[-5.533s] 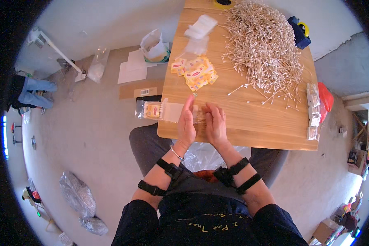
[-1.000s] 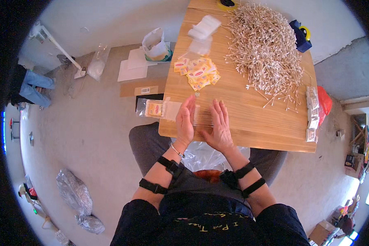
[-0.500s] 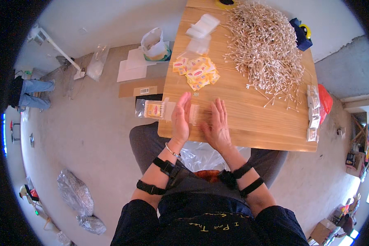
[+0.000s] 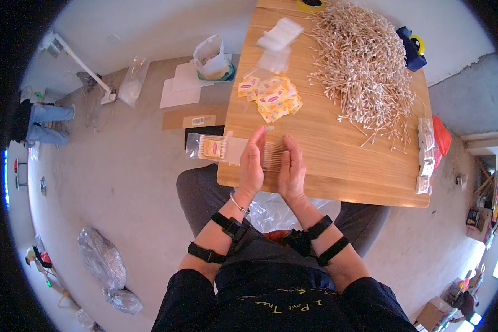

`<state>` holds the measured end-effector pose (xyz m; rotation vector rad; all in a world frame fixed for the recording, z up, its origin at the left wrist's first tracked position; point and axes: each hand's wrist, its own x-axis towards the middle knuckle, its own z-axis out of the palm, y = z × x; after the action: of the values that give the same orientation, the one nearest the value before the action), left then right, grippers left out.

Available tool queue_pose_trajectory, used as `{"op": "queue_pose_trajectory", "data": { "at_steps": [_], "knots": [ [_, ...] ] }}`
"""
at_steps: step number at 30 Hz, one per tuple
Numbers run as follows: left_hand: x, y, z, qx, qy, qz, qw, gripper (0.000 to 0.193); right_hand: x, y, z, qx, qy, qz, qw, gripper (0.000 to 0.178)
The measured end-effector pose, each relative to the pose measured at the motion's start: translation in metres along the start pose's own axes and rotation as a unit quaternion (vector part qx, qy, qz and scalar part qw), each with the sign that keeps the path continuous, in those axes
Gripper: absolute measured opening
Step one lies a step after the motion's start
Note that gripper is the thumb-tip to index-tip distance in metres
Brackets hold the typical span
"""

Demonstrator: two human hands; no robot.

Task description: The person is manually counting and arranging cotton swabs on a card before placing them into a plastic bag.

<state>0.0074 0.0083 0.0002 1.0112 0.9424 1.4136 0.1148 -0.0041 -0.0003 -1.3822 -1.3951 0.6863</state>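
While a clear swab packet pokes out past the left edge of the table, the left hand stands on its side, fingers straight and open. Just beside its palm, a row of cotton swabs lies on the wood; then the right hand, fingers loosely curved, open. Further right, the big swab heap, and small packs line the edge.

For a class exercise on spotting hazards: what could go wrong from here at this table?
The swabs between the left hand and right hand form a row; uneven pressure could skew it.

The pack appears to jut past the table's left edge; a bump might drop it.

Loose labels lie beyond the left hand; a brush could scatter them.
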Motion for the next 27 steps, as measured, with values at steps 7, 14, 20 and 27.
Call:
{"op": "queue_pose_trajectory", "data": {
  "at_steps": [7,14,20,27],
  "knots": [
    [0.0,-0.006,-0.003,0.008,0.029,-0.005,1.0,0.07,-0.001,-0.005,0.008,0.017,0.02,0.019,0.999,0.026],
    [0.009,-0.001,-0.012,0.051,0.049,-0.021,0.997,0.069,0.004,-0.009,0.02,0.007,0.032,0.026,0.999,0.024],
    [0.009,0.001,-0.016,0.039,0.039,-0.017,0.998,0.066,0.005,0.001,0.011,0.012,-0.021,-0.035,0.999,0.039],
    [0.008,0.006,-0.017,-0.012,0.035,-0.026,0.999,0.067,0.0,-0.007,-0.01,-0.139,-0.145,-0.119,0.972,0.089]
  ]
}}
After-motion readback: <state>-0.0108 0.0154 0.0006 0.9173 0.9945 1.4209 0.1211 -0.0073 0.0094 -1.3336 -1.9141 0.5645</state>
